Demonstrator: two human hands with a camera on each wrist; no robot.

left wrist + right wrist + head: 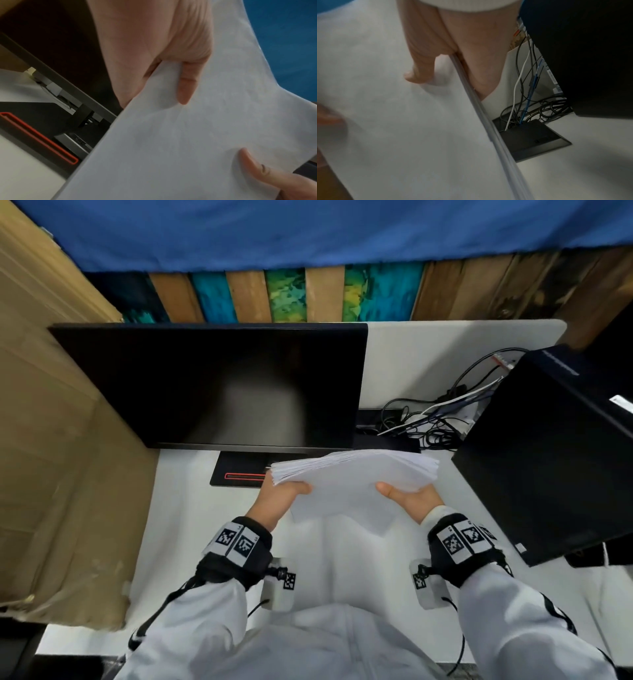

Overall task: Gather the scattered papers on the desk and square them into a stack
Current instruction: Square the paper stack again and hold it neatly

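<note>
A thick stack of white papers (352,477) is held up off the white desk (178,535), tilted, in front of the monitor. My left hand (281,494) grips its left edge, thumb on the near face and fingers behind. My right hand (411,496) grips the right edge the same way. The far edges of the sheets fan slightly unevenly. In the left wrist view the left hand's thumb (186,86) presses on the paper (197,135). In the right wrist view the right hand's thumb (419,73) lies on the stack (406,128), whose layered edge shows.
A black monitor (212,385) stands behind the stack on a base with a red outline (239,474). A black computer tower (548,453) stands at the right, with tangled cables (431,416) beside it. A brown cardboard panel (58,440) borders the desk at the left.
</note>
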